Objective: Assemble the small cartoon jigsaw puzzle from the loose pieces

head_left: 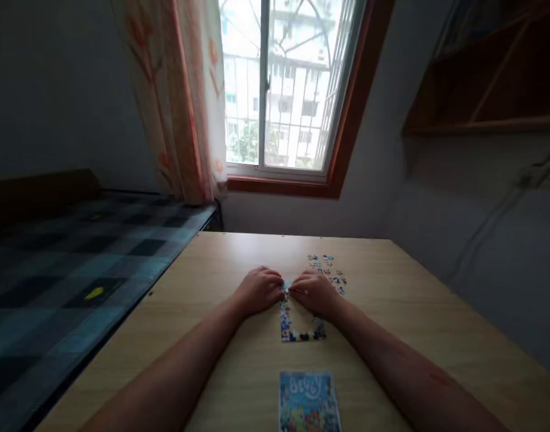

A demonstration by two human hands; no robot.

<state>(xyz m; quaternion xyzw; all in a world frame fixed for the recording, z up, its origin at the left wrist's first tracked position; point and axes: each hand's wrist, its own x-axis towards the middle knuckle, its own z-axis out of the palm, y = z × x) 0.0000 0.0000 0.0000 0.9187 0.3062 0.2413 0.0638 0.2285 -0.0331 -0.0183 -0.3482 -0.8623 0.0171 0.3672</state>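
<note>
A partly assembled jigsaw puzzle (285, 324) lies on the table, its joined pieces forming a border around bare wood. My left hand (259, 291) rests at the upper left of this border, fingers curled together and pressed against its edge. Over the top part of the border, my right hand (314, 293) has its thumb and fingers pinched together on a puzzle piece, mostly hidden by the fingertips. The fingertips of both hands nearly meet. Several loose puzzle pieces (338, 280) are scattered just beyond and to the right of my right hand.
A picture card marked "Bluey" (307, 402) lies near me on the wooden table (212, 270). Left of the table is a bed with a checked cover (122, 252). Ahead are a curtain (176, 108) and a barred window (293, 90); a shelf (491, 126) hangs at right.
</note>
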